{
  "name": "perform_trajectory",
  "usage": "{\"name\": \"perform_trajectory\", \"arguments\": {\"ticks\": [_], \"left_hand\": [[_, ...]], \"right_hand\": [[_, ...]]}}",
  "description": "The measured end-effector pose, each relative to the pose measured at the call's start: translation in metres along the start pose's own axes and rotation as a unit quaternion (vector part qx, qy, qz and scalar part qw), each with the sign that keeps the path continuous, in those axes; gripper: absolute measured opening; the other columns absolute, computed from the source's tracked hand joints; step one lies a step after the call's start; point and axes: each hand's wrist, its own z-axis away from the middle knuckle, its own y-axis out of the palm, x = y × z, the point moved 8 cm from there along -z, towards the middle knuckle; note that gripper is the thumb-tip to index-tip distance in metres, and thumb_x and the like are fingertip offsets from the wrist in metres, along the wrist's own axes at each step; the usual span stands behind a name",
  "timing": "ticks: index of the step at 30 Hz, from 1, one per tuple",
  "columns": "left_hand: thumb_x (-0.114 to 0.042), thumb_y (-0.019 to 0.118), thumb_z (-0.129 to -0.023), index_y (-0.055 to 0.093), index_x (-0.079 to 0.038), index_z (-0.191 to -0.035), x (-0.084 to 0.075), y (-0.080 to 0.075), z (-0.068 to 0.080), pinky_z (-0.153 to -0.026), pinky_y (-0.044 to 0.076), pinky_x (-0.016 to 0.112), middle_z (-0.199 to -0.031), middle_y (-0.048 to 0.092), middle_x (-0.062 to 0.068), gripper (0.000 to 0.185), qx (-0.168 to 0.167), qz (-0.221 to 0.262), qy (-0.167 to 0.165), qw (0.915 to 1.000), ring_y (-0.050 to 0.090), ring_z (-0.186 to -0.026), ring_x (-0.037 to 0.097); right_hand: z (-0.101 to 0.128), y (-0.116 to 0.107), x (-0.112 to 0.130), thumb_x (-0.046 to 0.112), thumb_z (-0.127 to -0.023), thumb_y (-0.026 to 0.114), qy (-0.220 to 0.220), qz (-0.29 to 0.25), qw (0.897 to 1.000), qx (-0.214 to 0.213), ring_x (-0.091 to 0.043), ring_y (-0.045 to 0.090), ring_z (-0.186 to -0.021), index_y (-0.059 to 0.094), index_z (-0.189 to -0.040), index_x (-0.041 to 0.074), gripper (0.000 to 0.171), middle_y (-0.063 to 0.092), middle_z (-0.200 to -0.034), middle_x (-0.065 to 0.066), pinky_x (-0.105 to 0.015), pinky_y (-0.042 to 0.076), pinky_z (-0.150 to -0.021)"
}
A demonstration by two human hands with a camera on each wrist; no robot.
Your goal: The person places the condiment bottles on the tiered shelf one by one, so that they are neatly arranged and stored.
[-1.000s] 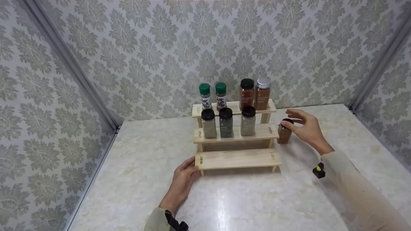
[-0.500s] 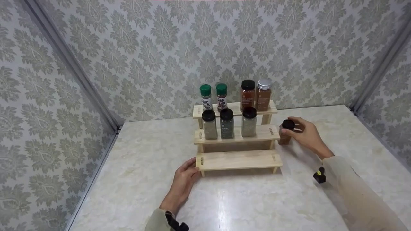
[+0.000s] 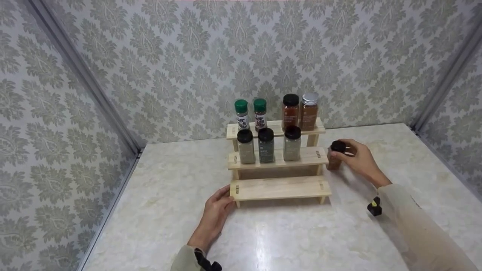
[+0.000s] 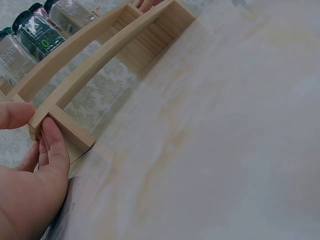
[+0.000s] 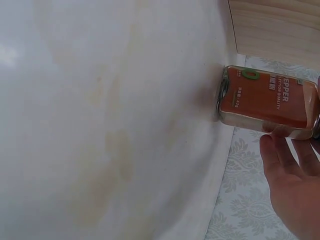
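Jar [image 3: 334,156] with a black cap and orange-brown powder stands upright on the table [image 3: 301,233] at right of centre in the head view, just beside the right end of the rack [image 3: 278,187]; the right hand [image 3: 357,157] has its fingers curled round the cap end, and the right wrist view shows the fingertips [image 5: 274,145] on the glass by the cap. The left hand [image 3: 217,209] rests at the rack's lower left corner, thumb on top and fingers against the end post, pinching it steady. The step in hand looks like the grasp itself, with the jar not yet lifted; a next move would likely call for a firm hold and a straight lift clear of the rack's end. Counted: one rack of three steps, bottom step bare; three black-capped jars on the middle step; four on the top step, two green-capped, one black-capped, one silver-capped; one jar on the table, eight in all.
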Motion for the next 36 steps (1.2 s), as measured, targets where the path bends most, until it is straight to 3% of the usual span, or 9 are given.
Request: {"name": "perform_trajectory", "arguments": {"ticks": [10, 17, 26, 33, 36], "left_hand": [[-0.004, 0.055, -0.102, 0.037, 0.009, -0.159, 0.0, 0.0, 0.0, -0.114, 0.049, 0.031, -0.167, 0.035, 0.029, 0.061, -0.005, 0.011, 0.001, 0.9999, 0.05, -0.145, 0.029], [-0.003, 0.053, -0.102, 0.036, 0.009, -0.159, -0.002, 0.001, 0.001, -0.113, 0.049, 0.032, -0.166, 0.036, 0.028, 0.061, 0.002, 0.0, 0.003, 1.0, 0.054, -0.14, 0.026], [-0.006, 0.054, -0.103, 0.036, 0.008, -0.16, 0.0, -0.001, 0.0, -0.118, 0.046, 0.036, -0.168, 0.035, 0.028, 0.062, 0.003, -0.005, 0.002, 1.0, 0.052, -0.143, 0.026], [-0.004, 0.053, -0.102, 0.036, 0.008, -0.16, 0.002, -0.001, -0.001, -0.118, 0.047, 0.036, -0.168, 0.035, 0.028, 0.062, -0.001, 0.0, -0.002, 1.0, 0.05, -0.146, 0.029], [-0.003, 0.053, -0.101, 0.037, 0.007, -0.16, 0.001, -0.001, -0.001, -0.119, 0.046, 0.036, -0.168, 0.036, 0.027, 0.062, -0.006, 0.005, -0.006, 1.0, 0.05, -0.146, 0.03]], "right_hand": [[-0.002, -0.002, 0.002, 0.024, -0.102, 0.074, -0.006, -0.008, 1.0, -0.008, -0.049, 0.062, -0.129, 0.058, -0.147, -0.003, 0.054, 0.061, -0.143, -0.03, -0.003, 0.046, -0.086], [-0.001, -0.003, 0.002, 0.033, -0.103, 0.073, 0.008, 0.001, 1.0, -0.006, -0.047, 0.06, -0.133, 0.057, -0.15, 0.001, 0.059, 0.06, -0.146, -0.027, -0.005, 0.047, -0.087], [-0.003, -0.009, 0.009, 0.03, -0.104, 0.072, 0.002, -0.001, 1.0, -0.013, -0.049, 0.058, -0.134, 0.051, -0.155, -0.001, 0.063, 0.057, -0.149, -0.028, -0.004, 0.047, -0.087], [-0.005, -0.02, 0.02, 0.029, -0.106, 0.069, 0.0, -0.014, 0.999, -0.029, -0.044, 0.055, -0.139, 0.05, -0.157, 0.002, 0.061, 0.055, -0.152, -0.025, -0.001, 0.046, -0.088], [-0.006, -0.026, 0.028, 0.029, -0.106, 0.068, -0.006, -0.016, 0.999, -0.036, -0.034, 0.057, -0.135, 0.051, -0.157, 0.004, 0.059, 0.056, -0.152, -0.022, -0.002, 0.047, -0.091]]}}
